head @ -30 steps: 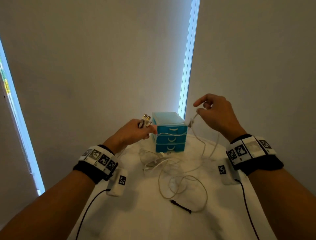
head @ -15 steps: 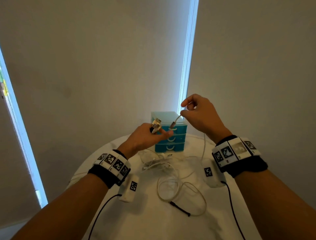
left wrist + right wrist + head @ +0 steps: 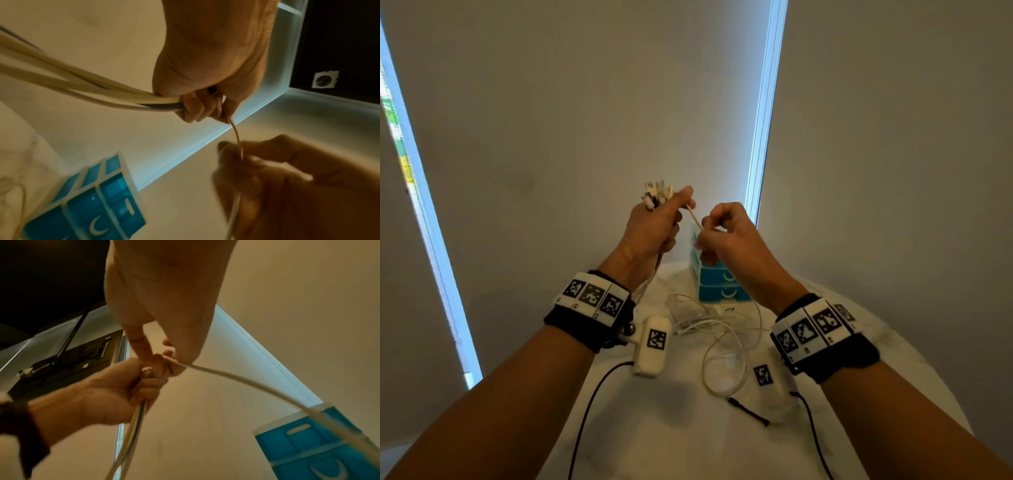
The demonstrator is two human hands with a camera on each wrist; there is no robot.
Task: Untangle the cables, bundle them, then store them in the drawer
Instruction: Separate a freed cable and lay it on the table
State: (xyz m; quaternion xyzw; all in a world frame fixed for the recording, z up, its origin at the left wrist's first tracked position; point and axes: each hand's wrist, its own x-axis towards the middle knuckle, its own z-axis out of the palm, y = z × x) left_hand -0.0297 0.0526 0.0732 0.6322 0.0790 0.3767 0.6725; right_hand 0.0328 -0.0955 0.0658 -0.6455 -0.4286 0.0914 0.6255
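Observation:
My left hand [image 3: 654, 226] is raised above the table and grips a bunch of white cables, whose plugs [image 3: 656, 194] stick up from the fist. The cable strands [image 3: 86, 87] trail down from that fist [image 3: 197, 107]. Just to its right, my right hand [image 3: 722, 229] pinches a single white cable [image 3: 694, 216] that runs up into the left fist. In the right wrist view that cable [image 3: 236, 378] leaves my right hand [image 3: 164, 365] and sweeps down to the right. Loose white cable loops [image 3: 722, 342] lie on the table. The blue drawer unit [image 3: 717, 281] stands behind them, drawers closed.
The round white table [image 3: 671, 428] carries a short black cable end [image 3: 748, 409] near the front. Grey blinds hang behind, with bright window strips [image 3: 763, 113] between them. Black leads [image 3: 592, 401] run from my wrist devices.
Both hands have risen and come together. The left fist now holds several plugs higher up, and the right hand has closed in beside it with the single cable.

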